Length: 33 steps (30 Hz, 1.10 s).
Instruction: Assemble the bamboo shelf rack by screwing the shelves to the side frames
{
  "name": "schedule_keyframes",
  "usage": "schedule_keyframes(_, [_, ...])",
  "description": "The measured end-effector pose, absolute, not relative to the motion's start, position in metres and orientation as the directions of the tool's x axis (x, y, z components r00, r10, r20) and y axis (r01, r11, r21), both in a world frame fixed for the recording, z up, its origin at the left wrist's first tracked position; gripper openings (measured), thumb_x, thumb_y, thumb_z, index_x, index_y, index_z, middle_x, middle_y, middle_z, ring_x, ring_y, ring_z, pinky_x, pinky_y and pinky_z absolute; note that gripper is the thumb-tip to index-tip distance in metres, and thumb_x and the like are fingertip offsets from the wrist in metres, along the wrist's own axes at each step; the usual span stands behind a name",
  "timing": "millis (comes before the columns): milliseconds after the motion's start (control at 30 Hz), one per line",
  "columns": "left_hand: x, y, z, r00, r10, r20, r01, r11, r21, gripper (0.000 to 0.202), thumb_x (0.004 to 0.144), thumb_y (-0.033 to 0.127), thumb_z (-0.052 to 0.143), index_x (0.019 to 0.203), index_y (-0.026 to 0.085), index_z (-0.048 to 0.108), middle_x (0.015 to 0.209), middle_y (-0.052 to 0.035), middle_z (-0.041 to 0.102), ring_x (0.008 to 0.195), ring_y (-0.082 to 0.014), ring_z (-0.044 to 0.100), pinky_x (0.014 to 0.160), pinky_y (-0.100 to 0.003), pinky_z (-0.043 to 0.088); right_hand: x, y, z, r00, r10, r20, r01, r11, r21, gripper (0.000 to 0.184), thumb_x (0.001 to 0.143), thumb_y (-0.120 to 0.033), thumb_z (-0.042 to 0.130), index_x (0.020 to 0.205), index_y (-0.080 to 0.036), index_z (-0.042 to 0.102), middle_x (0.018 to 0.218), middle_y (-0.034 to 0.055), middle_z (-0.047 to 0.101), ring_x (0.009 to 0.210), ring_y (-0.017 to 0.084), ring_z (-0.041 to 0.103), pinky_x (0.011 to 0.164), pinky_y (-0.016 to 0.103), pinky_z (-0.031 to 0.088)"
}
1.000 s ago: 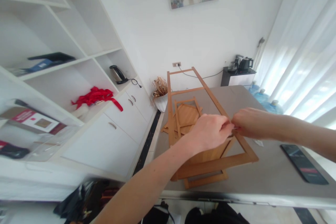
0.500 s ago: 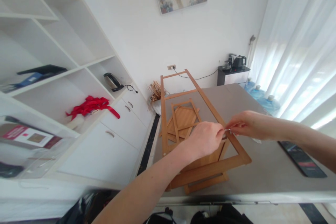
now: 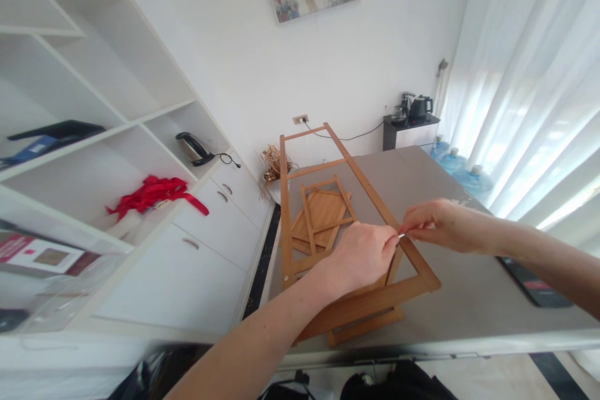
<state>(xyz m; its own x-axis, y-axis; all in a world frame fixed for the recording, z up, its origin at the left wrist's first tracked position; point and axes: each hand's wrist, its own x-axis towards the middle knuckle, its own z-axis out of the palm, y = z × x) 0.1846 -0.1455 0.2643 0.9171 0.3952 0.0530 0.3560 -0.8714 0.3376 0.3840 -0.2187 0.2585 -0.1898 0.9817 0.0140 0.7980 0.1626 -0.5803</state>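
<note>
A tall wooden frame (image 3: 357,178) with crossbars leans above the table. At its right rail, the fingertips of my left hand (image 3: 363,256) and my right hand (image 3: 434,222) meet, both closed in a pinch. Between them shows a thin, shiny metal piece (image 3: 401,235), too small to name exactly. My left forearm passes over the frame's lower part and hides some of it. Beneath lie a smaller wooden frame (image 3: 307,215) and flat wooden panels (image 3: 328,209).
The grey table (image 3: 469,281) carries a dark flat device (image 3: 537,284) by my right forearm. White shelves (image 3: 159,114) stand at left, holding a red ribbon (image 3: 154,194) and a kettle (image 3: 192,149). Blue water bottles (image 3: 475,181) stand beyond the table's right side.
The view has shifted slightly, so most things sit a little further left. Both hands stay at the same place on the right rail, fingertips still together.
</note>
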Motion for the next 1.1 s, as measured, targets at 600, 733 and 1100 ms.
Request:
schedule_keyframes(600, [0.194,-0.132,0.278,0.978,0.192,-0.079,0.206,-0.942,0.265,0.035,0.099,0.028,0.033,0.077,0.017,0.058,0.075,-0.0075,0.068,0.069,-0.019,0.064,0.062,-0.028,0.042,0.362,-0.255,0.222,0.039,0.974,-0.222,0.444,-0.216,-0.869,0.033,0.083,-0.042,0.057,0.106,-0.019,0.063,0.072,-0.0005,0.064,0.063,0.015,0.055,0.054,0.026,0.039])
schedule_keyframes(733, [0.197,-0.131,0.277,0.981,0.17,-0.098,0.188,-0.958,0.215,0.033,0.098,0.026,0.031,0.08,0.017,0.057,0.078,-0.0091,0.069,0.072,-0.0219,0.066,0.064,-0.03,0.044,0.349,-0.258,0.218,0.054,0.975,-0.215,0.333,-0.221,-0.917,0.038,0.082,-0.035,0.057,0.117,-0.019,0.056,0.088,0.0019,0.068,0.072,0.017,0.059,0.056,0.025,0.042])
schedule_keyframes(1100, [0.209,-0.134,0.292,0.948,0.041,-0.316,0.066,-0.995,0.069,0.017,0.085,0.013,0.043,0.09,0.016,0.058,0.076,-0.0086,0.069,0.07,-0.0235,0.066,0.063,-0.031,0.044,0.343,-0.259,0.203,0.163,0.973,-0.165,0.401,-0.218,-0.89,0.03,0.084,-0.035,0.053,0.108,-0.018,0.056,0.06,-0.0072,0.045,0.053,0.011,0.04,0.047,0.025,0.028])
